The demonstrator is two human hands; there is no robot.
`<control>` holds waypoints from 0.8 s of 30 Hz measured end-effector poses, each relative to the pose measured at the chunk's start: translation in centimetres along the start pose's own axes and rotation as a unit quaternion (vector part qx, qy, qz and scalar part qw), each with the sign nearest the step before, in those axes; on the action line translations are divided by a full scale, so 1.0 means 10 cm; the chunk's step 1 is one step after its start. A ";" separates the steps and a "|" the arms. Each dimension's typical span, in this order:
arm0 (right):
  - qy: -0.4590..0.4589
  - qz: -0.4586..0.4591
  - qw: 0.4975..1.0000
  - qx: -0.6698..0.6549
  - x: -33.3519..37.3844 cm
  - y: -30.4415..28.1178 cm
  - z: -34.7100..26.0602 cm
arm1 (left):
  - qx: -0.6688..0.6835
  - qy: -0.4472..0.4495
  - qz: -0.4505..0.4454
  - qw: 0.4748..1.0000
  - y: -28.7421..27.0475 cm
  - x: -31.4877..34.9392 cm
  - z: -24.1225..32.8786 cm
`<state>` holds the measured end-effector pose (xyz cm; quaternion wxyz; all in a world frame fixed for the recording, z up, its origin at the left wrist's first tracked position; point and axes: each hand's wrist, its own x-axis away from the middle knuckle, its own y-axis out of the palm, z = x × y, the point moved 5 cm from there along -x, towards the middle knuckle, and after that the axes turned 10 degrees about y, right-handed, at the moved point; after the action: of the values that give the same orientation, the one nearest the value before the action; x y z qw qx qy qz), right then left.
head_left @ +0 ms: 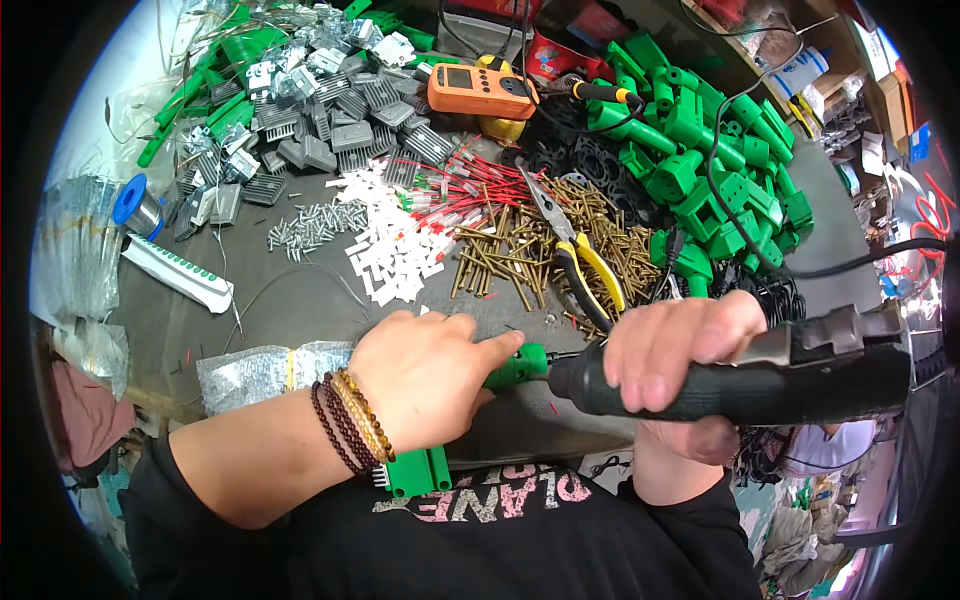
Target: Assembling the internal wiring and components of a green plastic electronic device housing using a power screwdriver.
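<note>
My left hand (425,370) is closed round a green plastic housing (420,474). One end of the housing shows below my wrist, and its narrower round end sticks out past my fingertips; the middle is hidden under the hand. In my right hand (680,350) lies a black electric screwdriver (810,388), held sideways with its tip pointing left. The thin bit reaches the round end of the housing; whether it sits in a screw cannot be made out. Yellow-handled pliers (590,270) rest just beyond the right hand, on a heap of brass-coloured pins (490,265).
Green housings (710,170) are piled at the back right, grey finned blocks (350,130) at the back left. Between them lie an orange multimeter (480,92), red wires (480,180), white pieces (395,250) and screws (310,228). A solder spool (138,208) stands left; a black cable (735,215) crosses the right.
</note>
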<state>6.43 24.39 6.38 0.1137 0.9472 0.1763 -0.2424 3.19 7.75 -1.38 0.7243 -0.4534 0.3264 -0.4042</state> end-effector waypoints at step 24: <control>0.052 -0.046 0.992 -0.106 -0.20 -0.09 0.33 | -0.005 -0.030 -0.049 0.998 0.05 -0.07 0.02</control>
<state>3.10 23.71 4.44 0.1933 0.9320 0.2500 -0.1774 3.18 8.61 -1.65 0.7109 -0.4846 0.2838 -0.4233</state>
